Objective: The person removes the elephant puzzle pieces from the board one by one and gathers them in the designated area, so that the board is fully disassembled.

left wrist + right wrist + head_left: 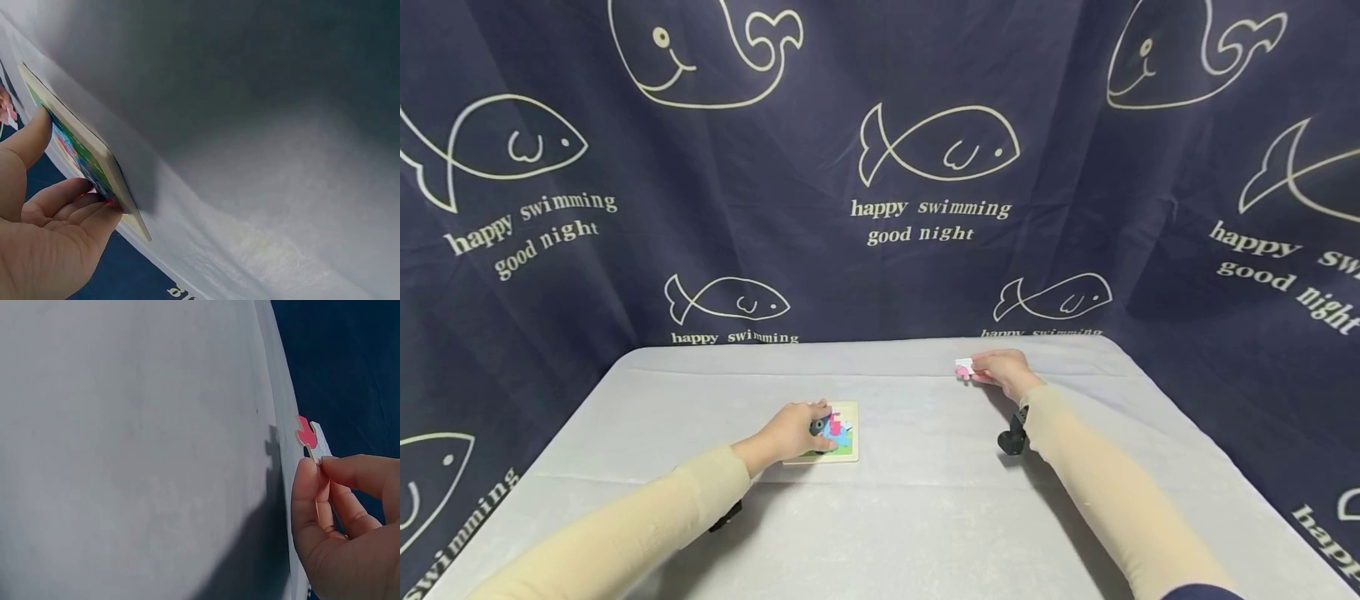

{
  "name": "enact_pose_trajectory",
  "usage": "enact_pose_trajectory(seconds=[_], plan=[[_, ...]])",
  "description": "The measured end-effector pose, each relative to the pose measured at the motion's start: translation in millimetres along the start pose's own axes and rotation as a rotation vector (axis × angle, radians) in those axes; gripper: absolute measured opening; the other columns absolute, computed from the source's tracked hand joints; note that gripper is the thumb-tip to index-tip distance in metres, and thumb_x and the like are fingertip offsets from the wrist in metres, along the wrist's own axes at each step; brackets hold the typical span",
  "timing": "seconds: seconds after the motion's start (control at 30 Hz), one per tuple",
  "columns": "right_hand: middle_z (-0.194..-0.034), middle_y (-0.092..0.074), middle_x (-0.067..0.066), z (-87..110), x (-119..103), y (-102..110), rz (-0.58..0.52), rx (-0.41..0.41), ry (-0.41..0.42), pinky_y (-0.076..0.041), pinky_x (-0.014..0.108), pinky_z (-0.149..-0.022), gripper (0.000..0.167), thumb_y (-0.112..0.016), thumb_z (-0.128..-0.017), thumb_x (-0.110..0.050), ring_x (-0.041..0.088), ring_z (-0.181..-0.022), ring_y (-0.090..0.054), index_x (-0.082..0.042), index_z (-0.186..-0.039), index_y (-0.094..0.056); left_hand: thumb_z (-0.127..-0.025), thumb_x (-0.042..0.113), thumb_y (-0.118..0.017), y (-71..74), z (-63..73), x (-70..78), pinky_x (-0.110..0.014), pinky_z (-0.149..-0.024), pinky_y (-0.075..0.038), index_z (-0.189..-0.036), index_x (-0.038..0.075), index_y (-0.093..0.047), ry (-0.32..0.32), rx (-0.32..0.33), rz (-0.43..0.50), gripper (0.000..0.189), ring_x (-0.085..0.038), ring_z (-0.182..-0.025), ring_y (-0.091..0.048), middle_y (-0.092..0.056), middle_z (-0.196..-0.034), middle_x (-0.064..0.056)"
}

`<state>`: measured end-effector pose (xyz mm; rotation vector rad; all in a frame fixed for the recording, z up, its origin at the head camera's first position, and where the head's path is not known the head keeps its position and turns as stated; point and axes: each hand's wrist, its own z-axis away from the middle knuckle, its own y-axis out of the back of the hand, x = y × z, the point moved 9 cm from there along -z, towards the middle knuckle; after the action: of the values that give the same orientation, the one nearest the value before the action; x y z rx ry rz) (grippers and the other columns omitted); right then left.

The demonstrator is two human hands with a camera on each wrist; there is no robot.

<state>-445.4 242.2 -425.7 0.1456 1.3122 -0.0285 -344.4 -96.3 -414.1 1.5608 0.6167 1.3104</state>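
A small jigsaw puzzle board (pixel 856 454) with a pale rim and a colourful picture lies at the middle left of the table. My left hand (pixel 790 433) rests on it, thumb and fingers spread apart over the picture and touching its surface. In the left wrist view, the board (pixel 75 112) is seen edge-on, and the left fingertips (pixel 109 209) are near one corner. My right hand (pixel 1003 371), farther back on the right, pinches a pink and white jigsaw piece (pixel 964 367) between thumb and finger. The right wrist view has that piece (pixel 306 432) upright above the fingertips.
A grey-white cloth covers the table (pixel 925 517). Behind it and along both sides hangs a dark blue curtain (pixel 820 167) with fish and whale drawings. A black wrist device (pixel 1013 437) is strapped at the right sleeve's cuff.
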Motion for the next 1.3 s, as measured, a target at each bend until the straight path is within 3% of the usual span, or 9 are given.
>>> enact_pose_trajectory(seconds=[0.27, 0.57, 0.83, 1.13, 1.3], plan=[[-0.07, -0.064, 0.0, -0.7, 6.4, 16.1, -0.007, 0.022, -0.024, -0.059, 0.018, -0.065, 0.044, -0.058, -0.084, 0.015, 0.004, -0.058, -0.063, 0.019, -0.128, -0.049, -0.076, 0.026, -0.082, 1.8, 0.2, 0.5, -0.049, -0.117, -0.031, -0.134, -0.003, -0.055, -0.007, -0.022, 0.02, 0.07, -0.037, -0.138, -0.04, -0.047, -0.146, -0.017], [-0.066, -0.063, 0.001, -0.9, 5.2, 26.1, 0.029, 0.061, 0.028, -0.059, 0.017, -0.059, 0.038, -0.058, -0.082, 0.017, 0.004, -0.053, -0.062, 0.023, -0.119, -0.053, -0.077, 0.027, -0.081, 1.6, 0.2, 0.0, -0.049, -0.117, -0.031, -0.136, -0.002, -0.053, 0.005, -0.026, 0.021, 0.071, -0.037, -0.139, -0.039, -0.045, -0.148, -0.016], [-0.067, -0.065, -0.003, -2.2, 3.8, 37.5, 0.216, 0.178, 0.03, -0.056, 0.015, -0.054, 0.037, -0.067, -0.079, 0.008, 0.0, -0.049, -0.058, 0.016, -0.115, -0.061, -0.077, 0.027, -0.081, 2.2, 0.2, 0.4, -0.049, -0.117, -0.03, -0.136, -0.002, -0.053, 0.006, -0.028, 0.022, 0.071, -0.037, -0.139, -0.039, -0.044, -0.148, -0.015], [-0.075, -0.068, 0.003, 0.9, 2.6, 34.4, 0.23, 0.173, 0.031, -0.057, 0.016, -0.058, 0.037, -0.066, -0.079, 0.008, 0.001, -0.054, -0.058, 0.016, -0.115, -0.061, -0.077, 0.027, -0.081, 2.8, 2.0, 0.6, -0.05, -0.118, -0.029, -0.136, -0.002, -0.053, 0.002, -0.02, 0.026, 0.071, -0.037, -0.139, -0.039, -0.045, -0.148, -0.015], [-0.086, -0.071, 0.007, 3.3, 1.2, 40.1, 0.364, 0.225, 0.03, -0.052, 0.017, -0.066, 0.036, -0.07, -0.08, -0.002, 0.002, -0.06, -0.055, 0.01, -0.113, -0.065, -0.078, 0.027, -0.081, 2.5, 3.1, 1.2, -0.05, -0.117, -0.03, -0.136, -0.002, -0.053, 0.0, -0.022, 0.035, 0.071, -0.038, -0.138, -0.04, -0.045, -0.148, -0.016]])
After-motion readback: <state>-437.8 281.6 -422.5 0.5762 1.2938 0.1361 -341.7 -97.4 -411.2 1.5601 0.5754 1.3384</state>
